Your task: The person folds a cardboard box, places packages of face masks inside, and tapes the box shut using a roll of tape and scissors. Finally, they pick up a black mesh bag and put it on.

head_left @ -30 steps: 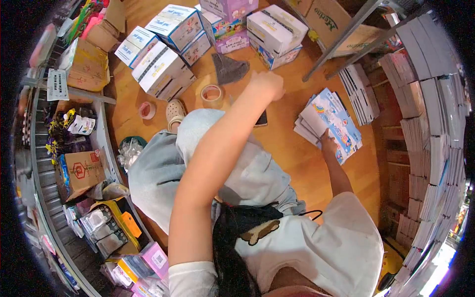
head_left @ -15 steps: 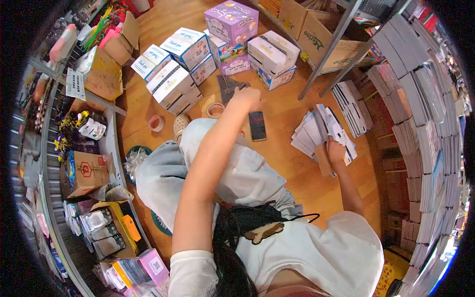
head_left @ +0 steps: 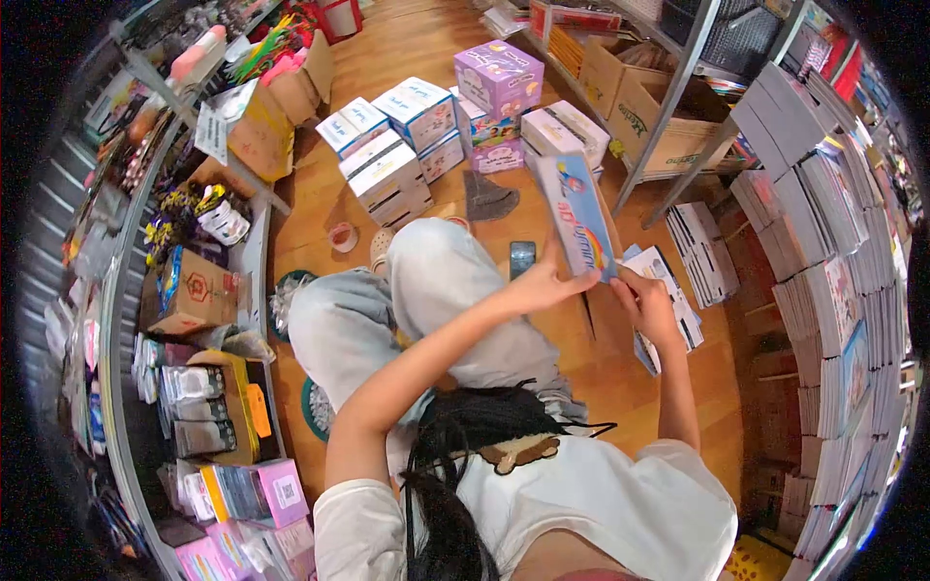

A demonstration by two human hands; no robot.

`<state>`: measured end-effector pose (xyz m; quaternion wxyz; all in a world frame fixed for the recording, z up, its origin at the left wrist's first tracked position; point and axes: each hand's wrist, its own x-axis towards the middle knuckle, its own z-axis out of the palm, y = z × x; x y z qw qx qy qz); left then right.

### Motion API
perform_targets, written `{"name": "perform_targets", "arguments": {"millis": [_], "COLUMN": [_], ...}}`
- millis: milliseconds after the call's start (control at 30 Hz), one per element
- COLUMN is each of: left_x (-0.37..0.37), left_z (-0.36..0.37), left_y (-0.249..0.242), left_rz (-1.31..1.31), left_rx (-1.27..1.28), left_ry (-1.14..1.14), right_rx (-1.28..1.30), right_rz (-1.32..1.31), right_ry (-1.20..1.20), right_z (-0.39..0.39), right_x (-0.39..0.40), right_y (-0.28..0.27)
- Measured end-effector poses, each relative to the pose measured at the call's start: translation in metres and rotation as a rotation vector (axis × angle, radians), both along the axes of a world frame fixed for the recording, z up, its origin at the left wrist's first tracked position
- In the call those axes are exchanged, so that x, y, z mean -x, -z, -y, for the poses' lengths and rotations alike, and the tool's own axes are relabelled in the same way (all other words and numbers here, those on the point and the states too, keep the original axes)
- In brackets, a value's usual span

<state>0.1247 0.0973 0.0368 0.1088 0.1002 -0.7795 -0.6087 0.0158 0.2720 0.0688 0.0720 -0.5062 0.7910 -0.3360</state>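
Note:
Both of my hands are up in front of my knees with a flat, folded carton [head_left: 573,208] that has a blue printed panel with coloured lettering. My left hand [head_left: 550,288] grips its lower left edge, thumb on the printed face. My right hand [head_left: 647,305] pinches its lower right corner, the fingers closed. Under and beside my right hand, a pile of flat white and blue cartons [head_left: 678,310] lies on the floor. Left of the held carton, a phone [head_left: 523,256] rests on the wooden floor, close to my left forearm.
Closed boxes [head_left: 386,182] and a purple box [head_left: 499,77] stand ahead, with a dark grey piece of cloth [head_left: 491,197] before them. A tape roll [head_left: 343,236] lies left of my knees. Shelves [head_left: 257,281] line the left; paper stacks [head_left: 823,290] line the right.
My left hand has come back from beside the grey cloth and taken hold of the carton. My right hand has raised it off the pile. The whole view has shifted slightly.

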Motion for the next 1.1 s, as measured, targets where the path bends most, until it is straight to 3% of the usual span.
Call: {"name": "perform_targets", "arguments": {"millis": [100,333,400,433,533,567,700,767,867,967,1033,1100], "left_x": [-0.011,-0.04,-0.056,-0.069,-0.091,-0.099,-0.142,-0.169,-0.194,-0.199,-0.199,-0.199], "left_z": [-0.015,-0.002,0.003,-0.001,0.01,0.014,0.018,0.01,-0.005,-0.002,0.008,0.008], "left_y": [-0.03,-0.069,-0.093,-0.114,-0.136,-0.143,-0.17,-0.185,-0.196,-0.195,-0.192,-0.199], "left_rz": [-0.19,-0.432,-0.427,-0.343,-0.299,-0.311,-0.186,-0.177,-0.138,-0.14,-0.255,-0.146], "left_rx": [-0.249,-0.099,-0.042,-0.174,-0.201,-0.085,-0.076,0.018,0.139,0.352,0.597,0.686], "left_ry": [-0.036,-0.093,-0.093,-0.059,0.003,-0.021,-0.015,-0.119,-0.394,-0.695,-0.829,-0.894], "right_rx": [0.217,0.526,0.512,0.509,0.408,0.611,0.698,0.685,0.654,0.807,0.759,0.715], "right_rz": [-0.046,-0.01,0.07,0.111,0.218,0.184,0.233,0.333,0.238,0.004,0.023,0.044], "right_ry": [-0.158,-0.187,-0.139,-0.117,-0.065,-0.184,-0.307,-0.343,-0.39,-0.505,-0.54,-0.597], "right_z": [0.019,0.052,0.057,0.06,0.065,0.075,0.094,0.1,0.112,0.138,0.143,0.153], "right_x": [-0.019,-0.044,-0.052,-0.057,-0.067,-0.071,-0.093,-0.107,-0.124,-0.141,-0.155,-0.163], "right_y": [-0.01,-0.041,-0.056,-0.064,-0.091,-0.091,-0.109,-0.116,-0.124,-0.131,-0.139,-0.141]}}
